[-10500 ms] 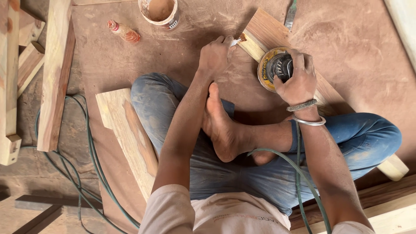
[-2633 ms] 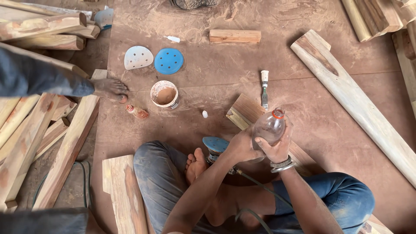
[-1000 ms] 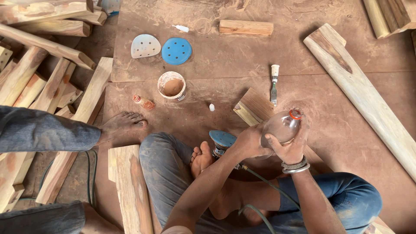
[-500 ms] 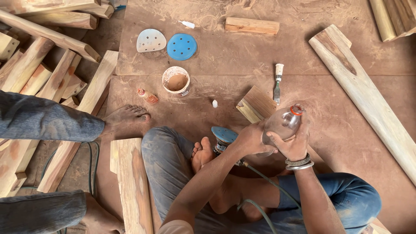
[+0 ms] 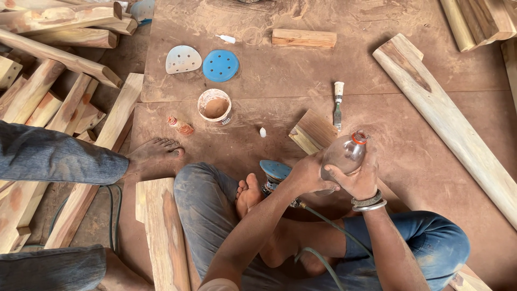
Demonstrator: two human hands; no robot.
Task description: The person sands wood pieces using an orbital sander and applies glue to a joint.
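Observation:
I sit cross-legged on a dusty brown floor. Both hands hold a clear plastic bottle (image 5: 344, 155) with an orange neck ring, tilted up to the right. My left hand (image 5: 307, 175) wraps its lower body and my right hand (image 5: 360, 177), with metal bangles at the wrist, cups it from the right. A sander with a blue disc (image 5: 274, 171) lies by my foot, its hose (image 5: 323, 226) running back over my leg. A wooden plank (image 5: 315, 132) lies under the bottle.
A small white tub (image 5: 215, 106), a small orange bottle (image 5: 180, 126), a chisel (image 5: 337, 103), white and blue sanding discs (image 5: 219, 66), a wood block (image 5: 304, 37) and a long plank (image 5: 447, 121) lie on the floor. Another person's bare foot (image 5: 156, 152) and trouser leg stand at left, by stacked timber (image 5: 48, 70).
The other person's foot has stepped in at left where a hand was before. My hands keep hold of the bottle, which has barely moved.

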